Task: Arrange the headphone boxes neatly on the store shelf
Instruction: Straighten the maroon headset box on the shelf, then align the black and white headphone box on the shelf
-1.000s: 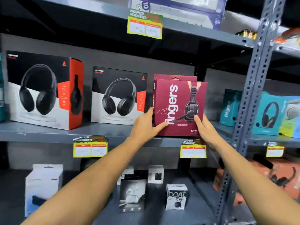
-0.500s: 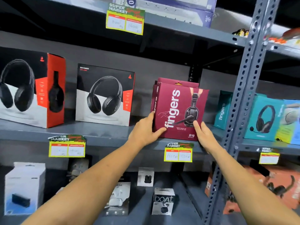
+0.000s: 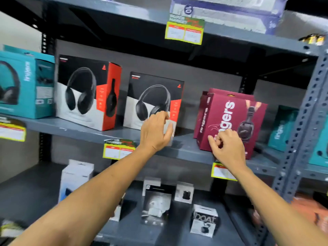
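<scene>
Two maroon "fingers" headphone boxes (image 3: 229, 112) stand one behind the other on the grey middle shelf (image 3: 71, 128), turned slightly to the left. My right hand (image 3: 229, 148) hovers at the front box's lower face, fingers curled, holding nothing. To the left stands a black, white and red headphone box (image 3: 152, 96). My left hand (image 3: 156, 132) wraps its lower right corner, fingers on the front and thumb at the side. A larger box of the same design (image 3: 83, 93) stands further left, angled.
A teal headphone box (image 3: 21, 86) stands at the shelf's left end, and more teal boxes (image 3: 280, 128) at the right behind the perforated steel post (image 3: 305, 121). Yellow price tags (image 3: 117, 148) hang off the shelf edge. Small earbud boxes (image 3: 204, 221) sit on the lower shelf.
Both hands have left the maroon box's corners. My left hand moved left onto the black box's corner; my right hand slid left across the maroon box's front. The view swung left.
</scene>
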`<action>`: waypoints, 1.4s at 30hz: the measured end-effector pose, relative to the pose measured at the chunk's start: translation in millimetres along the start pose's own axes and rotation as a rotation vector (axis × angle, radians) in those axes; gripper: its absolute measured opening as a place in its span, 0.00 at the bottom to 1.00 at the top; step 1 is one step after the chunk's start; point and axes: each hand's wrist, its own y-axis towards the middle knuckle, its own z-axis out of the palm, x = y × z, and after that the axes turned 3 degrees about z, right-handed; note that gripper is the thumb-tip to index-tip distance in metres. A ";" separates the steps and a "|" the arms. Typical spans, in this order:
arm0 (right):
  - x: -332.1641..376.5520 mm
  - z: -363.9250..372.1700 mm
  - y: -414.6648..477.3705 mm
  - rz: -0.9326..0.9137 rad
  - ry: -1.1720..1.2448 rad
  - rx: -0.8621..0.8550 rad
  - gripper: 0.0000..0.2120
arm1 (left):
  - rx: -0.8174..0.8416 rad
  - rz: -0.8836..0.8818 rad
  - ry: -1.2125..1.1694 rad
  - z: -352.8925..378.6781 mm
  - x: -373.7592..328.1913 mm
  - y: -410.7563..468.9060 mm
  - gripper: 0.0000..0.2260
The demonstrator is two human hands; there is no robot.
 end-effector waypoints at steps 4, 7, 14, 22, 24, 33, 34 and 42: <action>68.8 36.1 -3.6 -0.242 -0.095 0.080 0.15 | -0.032 -0.027 0.114 -52.1 58.8 -14.5 0.08; 124.9 64.1 -0.9 -0.281 -0.039 0.120 0.13 | -0.064 -0.124 0.170 -97.5 109.0 -16.7 0.10; 249.7 133.9 16.7 -0.041 0.290 0.260 0.29 | 0.026 -0.346 0.204 -171.2 203.1 -5.9 0.23; 323.5 200.8 42.5 0.331 0.597 0.343 0.40 | 0.061 -0.511 0.104 -192.5 266.0 7.6 0.45; 316.9 207.5 40.3 0.318 0.613 0.393 0.39 | 0.080 -0.575 0.058 -186.8 269.3 5.4 0.48; 314.7 212.8 38.7 0.336 0.695 0.406 0.22 | 0.071 -0.700 0.093 -184.9 290.9 10.8 0.50; 314.4 211.7 39.5 0.385 0.728 0.386 0.17 | 0.034 -0.669 0.112 -185.9 288.1 9.0 0.50; 312.5 209.7 39.4 0.468 0.844 0.356 0.15 | -0.107 -0.566 0.114 -192.6 276.3 1.1 0.47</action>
